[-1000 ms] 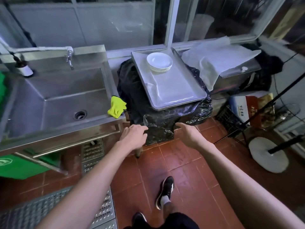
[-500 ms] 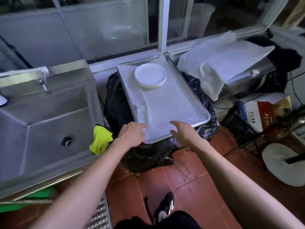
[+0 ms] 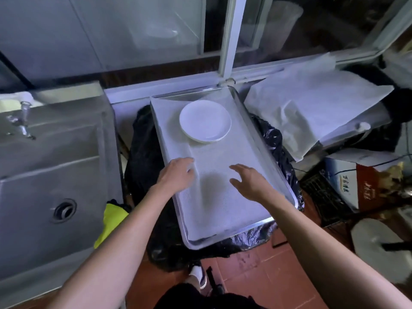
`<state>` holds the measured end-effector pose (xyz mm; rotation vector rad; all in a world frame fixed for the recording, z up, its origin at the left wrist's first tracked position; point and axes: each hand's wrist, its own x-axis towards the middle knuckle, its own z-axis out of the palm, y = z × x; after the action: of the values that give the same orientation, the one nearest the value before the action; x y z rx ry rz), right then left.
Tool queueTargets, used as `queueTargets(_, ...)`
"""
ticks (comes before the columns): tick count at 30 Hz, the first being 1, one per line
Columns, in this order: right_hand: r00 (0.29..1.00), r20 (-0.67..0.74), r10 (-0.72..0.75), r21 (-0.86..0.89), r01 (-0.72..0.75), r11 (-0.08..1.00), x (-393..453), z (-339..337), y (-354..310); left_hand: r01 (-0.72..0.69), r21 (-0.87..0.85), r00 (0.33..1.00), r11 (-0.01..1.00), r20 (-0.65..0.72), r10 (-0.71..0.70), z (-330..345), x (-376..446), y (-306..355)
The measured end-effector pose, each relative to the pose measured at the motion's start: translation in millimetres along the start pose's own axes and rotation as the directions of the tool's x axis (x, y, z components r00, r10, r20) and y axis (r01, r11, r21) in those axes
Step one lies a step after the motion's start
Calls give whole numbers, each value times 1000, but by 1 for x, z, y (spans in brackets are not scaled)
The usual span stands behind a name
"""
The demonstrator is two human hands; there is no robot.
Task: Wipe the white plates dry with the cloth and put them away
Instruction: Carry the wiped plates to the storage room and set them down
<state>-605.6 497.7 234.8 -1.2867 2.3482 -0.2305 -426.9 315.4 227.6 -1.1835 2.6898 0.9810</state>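
Item: both hands, compared with half a second earlier. They are now reaching further over the metal tray (image 3: 258,139), having passed its near edge, and the whole view is sitting closer to the tray, with the plates appearing larger and nearer.

Left hand (image 3: 176,175): extending forward over the tray's left side, palm down, fingers together and gently curved; the grip is relaxed and holding nothing. Whether it is touching the white liner (image 3: 214,204) is not clear.

Right hand (image 3: 249,180): hovering over the tray's middle, palm down, fingers spread and loosely bent, thumb pointing left; the grip is wide and carrying nothing. A shadow is lying on the liner just left of it.

White plates (image 3: 205,121): sitting as a small stack, flat and face up, on the far half of the tray, well ahead of both hands. Being round, they are showing no long axis.

Tray: running with its long axis from the person toward the window (image 3: 227,41), angled slightly left, resting on a black plastic-covered mass (image 3: 142,152).

Yellow cloth (image 3: 111,219): hanging at the corner of the steel sink (image 3: 51,175), left of the left forearm, apart from both hands.
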Motion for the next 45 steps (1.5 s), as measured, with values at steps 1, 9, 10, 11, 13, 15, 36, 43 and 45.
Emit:
queueTargets(1, 1000, -15, 13, 9, -13, 1000, 10, -4, 1, -2, -32, 1000, 999, -11, 1, -2, 14, -1)
queueTargets(9, 981, -137, 138, 279, -95, 956, 82, -34, -3, 101, -569, 977, 816, -99, -191, -20, 92, -13)
queueTargets(10, 977, -142, 156, 307, -106, 946, 88, -35, -3, 106, -610, 974, 785, -96, -206, -21, 97, -14)
queueTargets(11, 975, -148, 169, 330, -112, 937, 96, -36, -3, 107, -644, 972, 757, -94, -217, -21, 104, -15)
queueTargets(13, 970, -158, 187, 378, -116, 918, 114, -37, -1, 109, -688, 967, 717, -95, -238, -21, 118, -16)
queueTargets(15, 964, -157, 213, 425, -129, 896, 132, -37, 3, 96, -726, 958, 680, -118, -261, -20, 133, -15)
queueTargets(36, 943, -197, 269, 787, -12, 616, 267, -15, 29, 99, -912, 812, 397, -156, -562, 14, 215, 11)
queueTargets(43, 923, -166, 348, 856, -40, 515, 269, -3, 19, 68, -952, 777, 299, -137, -615, 15, 217, 20)
queueTargets(45, 907, -123, 404, 892, -78, 446, 269, -4, 14, 65, -952, 777, 298, -139, -614, 15, 217, 22)
